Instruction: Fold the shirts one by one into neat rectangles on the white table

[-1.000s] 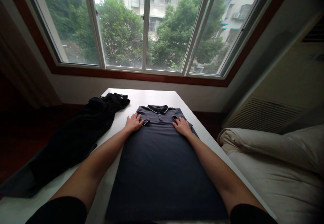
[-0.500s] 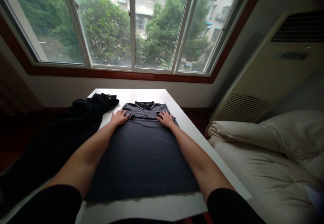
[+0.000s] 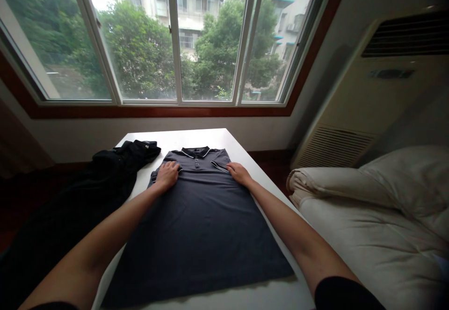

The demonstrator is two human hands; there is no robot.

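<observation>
A dark grey polo shirt [image 3: 199, 226] lies front up on the white table [image 3: 231, 142], its black collar at the far end and its hem towards me. Both short sleeves are turned inward over the chest, showing white-trimmed cuffs. My left hand [image 3: 167, 175] is closed over the sleeve on the left, fingers bent into the fabric; its fingertips are partly hidden. On the other side, my right hand [image 3: 240, 173] pinches the right sleeve near the shirt's side edge.
A heap of black clothing [image 3: 115, 165] hangs over the table's left side. To the right stands a beige padded sofa [image 3: 343, 226], with an upright air conditioner [image 3: 372, 95] behind it. A wide window [image 3: 203, 111] runs along the wall ahead.
My hands have gone from lying spread on the sleeves to gripping them. The right hand has shifted outward, and the shirt's lower part looks wider and nearer as the view has tilted.
</observation>
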